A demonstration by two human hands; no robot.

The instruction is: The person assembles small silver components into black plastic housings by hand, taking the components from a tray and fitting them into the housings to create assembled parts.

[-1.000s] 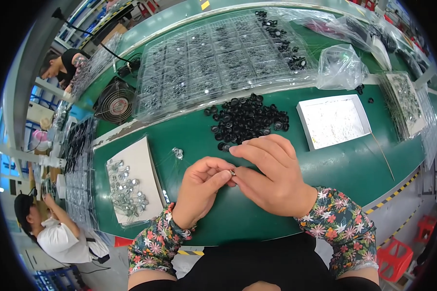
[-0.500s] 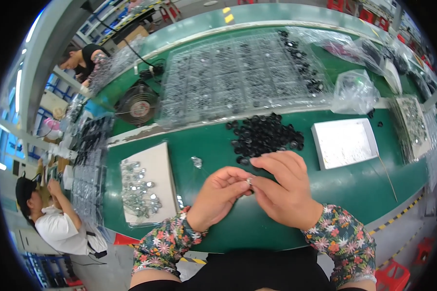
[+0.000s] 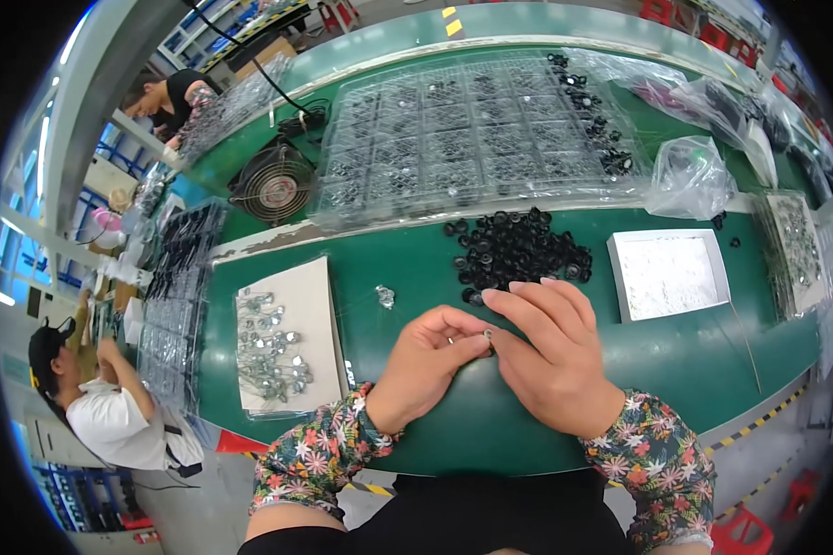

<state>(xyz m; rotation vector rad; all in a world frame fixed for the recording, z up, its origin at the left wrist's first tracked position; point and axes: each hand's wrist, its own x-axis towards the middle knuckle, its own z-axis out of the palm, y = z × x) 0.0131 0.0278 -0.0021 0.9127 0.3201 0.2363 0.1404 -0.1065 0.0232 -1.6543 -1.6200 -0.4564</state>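
Observation:
Above the near part of the green table my left hand [image 3: 421,365] and my right hand [image 3: 560,365] meet at their fingertips. Both pinch a tiny pale piece [image 3: 488,335]; its kind is too small to make out. The other fingers of my right hand are raised and partly spread. Just beyond them lies a heap of black ring-shaped parts [image 3: 523,245]. Left of the heap rests a single clear, shiny piece [image 3: 385,296]. Farther left, a grey-beige card [image 3: 315,310] carries several clear-headed parts with thin wire-like legs [image 3: 282,356].
A shallow white box [image 3: 623,282] holding small white bits stands at the right, beside a thin stick [image 3: 745,347]. Behind are a fan [image 3: 278,190], a clear compartment tray [image 3: 463,139] and a plastic bag [image 3: 690,176]. Two people [image 3: 111,412] work at the left.
The whole view has shifted slightly, moving the table's things a little rightward. My hands stay together, and the tiny piece is still between the fingertips.

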